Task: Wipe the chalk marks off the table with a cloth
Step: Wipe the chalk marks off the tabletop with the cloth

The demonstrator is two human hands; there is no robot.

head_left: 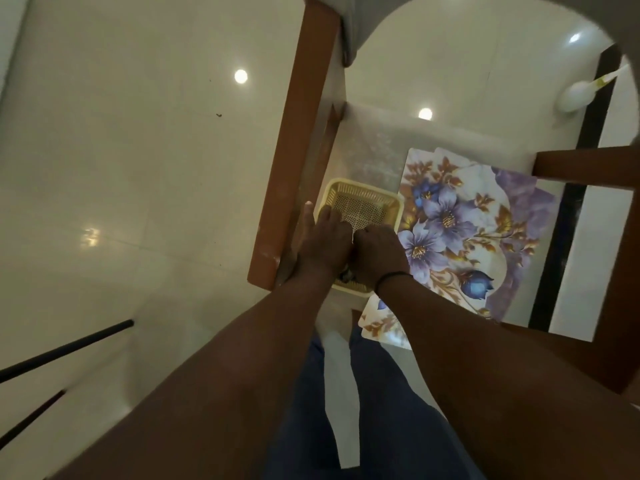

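- Both hands reaching into a cream perforated plastic basket [363, 202] on the glass-topped table with brown wooden frame [298, 140].
- Left hand [323, 242]: fingers extended, relaxed, over the basket's near-left part.
- Right hand [379, 251]: curled; contents unclear.
- Cloth not discernible; basket's long axis running away from the body.
- Floral purple placemat [460, 230] just right of the basket.

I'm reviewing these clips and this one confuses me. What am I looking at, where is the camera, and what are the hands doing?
There is no robot; the single picture comes from a camera on a person's head, looking down past their arms. A glass-topped table with a wooden frame holds a yellow plastic basket beside flowered placemats. The left hand and right hand are both reaching into the basket. The right hand's fingers are curled, but what they grip is hidden. No cloth is clearly visible yet.
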